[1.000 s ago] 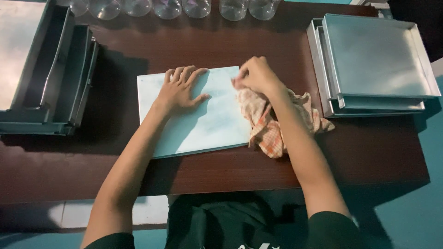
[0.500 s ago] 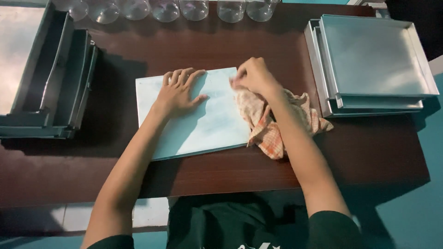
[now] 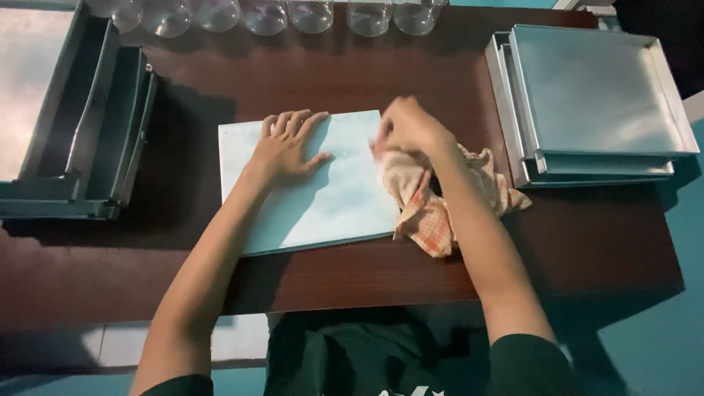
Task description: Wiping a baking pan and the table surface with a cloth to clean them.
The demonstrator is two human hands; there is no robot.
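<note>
At the far left of the dark brown bench [image 3: 352,271], a stack of grey metal trays [image 3: 81,139] stands tipped on edge, leaning against each other. Along the back edge runs a row of clear glass jars [image 3: 264,15], only their lower parts in view. Near the middle of the bench lies a pale blue flat tray [image 3: 315,198], bottom side up as far as can be told, its long side slightly slanted to the bench edge. The left hand [image 3: 286,150] rests flat on the upper left part of this tray, fingers spread and pointing away from the person, palm pressing down. Just to the right, the right hand [image 3: 411,128] is closed around a bunch of an orange-and-white checked cloth [image 3: 425,202], gripping it at the tray's upper right corner; the hand is a little blurred. The rest of the cloth trails off the tray's right edge onto the bench, under the forearm. At the right end of the bench sits a pile of shallow square metal pans [image 3: 594,95], nested open side up, well apart from the cloth.
</note>
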